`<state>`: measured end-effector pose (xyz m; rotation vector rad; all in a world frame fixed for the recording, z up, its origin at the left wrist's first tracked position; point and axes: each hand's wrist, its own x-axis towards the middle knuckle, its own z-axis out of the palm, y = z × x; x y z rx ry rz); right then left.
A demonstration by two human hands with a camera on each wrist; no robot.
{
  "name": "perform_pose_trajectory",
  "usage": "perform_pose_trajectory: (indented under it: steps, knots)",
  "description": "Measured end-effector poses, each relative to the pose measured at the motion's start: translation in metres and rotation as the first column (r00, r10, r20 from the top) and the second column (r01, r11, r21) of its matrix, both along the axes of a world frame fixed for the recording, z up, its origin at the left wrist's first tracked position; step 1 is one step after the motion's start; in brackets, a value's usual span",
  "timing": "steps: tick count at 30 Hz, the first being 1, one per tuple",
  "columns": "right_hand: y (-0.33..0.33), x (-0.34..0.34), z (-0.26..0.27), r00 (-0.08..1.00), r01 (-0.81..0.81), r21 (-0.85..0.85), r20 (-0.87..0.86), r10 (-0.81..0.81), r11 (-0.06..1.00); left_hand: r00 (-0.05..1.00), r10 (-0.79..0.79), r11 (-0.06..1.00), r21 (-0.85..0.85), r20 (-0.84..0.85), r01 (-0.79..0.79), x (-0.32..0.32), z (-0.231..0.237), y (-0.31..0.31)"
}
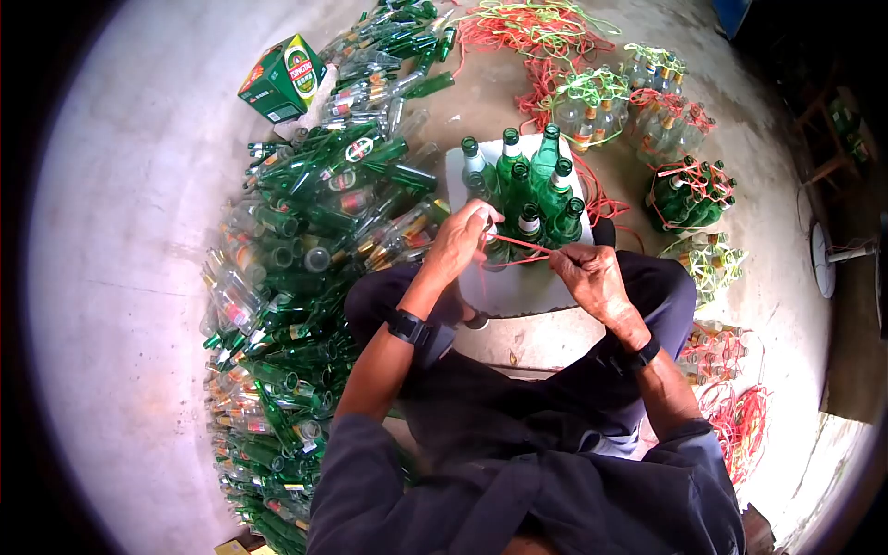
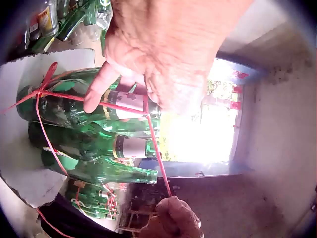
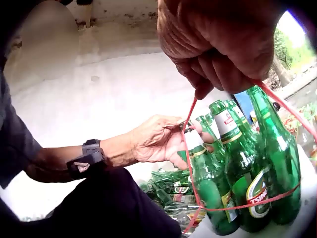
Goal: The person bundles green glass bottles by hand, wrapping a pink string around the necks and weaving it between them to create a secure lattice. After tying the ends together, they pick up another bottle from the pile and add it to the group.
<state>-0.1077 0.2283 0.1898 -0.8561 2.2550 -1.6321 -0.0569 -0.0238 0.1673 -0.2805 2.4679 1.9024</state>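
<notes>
Green glass beer bottles (image 1: 546, 190) stand upright in a tight cluster on a white board (image 1: 541, 298). Red string (image 3: 237, 207) runs round their lower bodies, with a knot at the near-left bottle in the left wrist view. My left hand (image 1: 458, 242) holds that near-left bottle (image 3: 210, 186) by its neck, the thumb near its mouth and the fingers down its side. From the knot the string rises past this neck and stretches taut across to my right hand (image 1: 594, 280). The right hand pinches the string between thumb and curled fingers, to the right of the bottles.
Loose bottles (image 1: 305, 305) lie in a large heap on the left, with a green beer carton (image 1: 285, 79) behind. Tied bundles of bottles (image 1: 689, 194) stand on the right. Piles of red and green string (image 1: 532, 32) lie at the back and lower right (image 1: 737, 430).
</notes>
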Motion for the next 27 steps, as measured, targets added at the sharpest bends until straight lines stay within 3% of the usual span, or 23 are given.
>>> perform_pose_trajectory:
  steps: [1, 7, 15, 20, 24, 27]
  knots:
    - [0.0, -0.003, 0.002, 0.993, 0.002, 0.038, -0.117, 0.003, 0.999, 1.0, 0.011, 1.0, 0.02, -0.017, -0.011, -0.001, 0.0, 0.001]
    - [-0.003, -0.028, 0.018, 0.948, 0.034, 0.083, -0.319, -0.006, 0.996, 1.0, 0.022, 1.0, 0.008, -0.019, -0.022, 0.001, 0.0, 0.003]
    - [0.009, -0.04, 0.007, 0.955, 0.043, 0.173, -0.296, 0.01, 0.984, 0.999, 0.048, 0.999, 0.01, -0.002, -0.048, 0.001, -0.004, 0.003]
    - [0.008, -0.046, 0.011, 0.91, 0.043, 0.179, -0.413, 0.035, 0.983, 0.998, 0.058, 0.998, 0.011, -0.023, -0.057, 0.001, -0.004, 0.004]
    - [0.016, -0.053, 0.012, 0.917, 0.05, 0.229, -0.396, 0.046, 0.972, 0.994, 0.091, 0.996, 0.001, -0.065, -0.091, 0.003, 0.002, 0.01]
    - [0.027, -0.061, 0.011, 0.874, 0.003, 0.3, -0.465, 0.143, 0.954, 0.992, 0.096, 0.995, -0.001, -0.076, -0.096, 0.001, -0.003, 0.008]
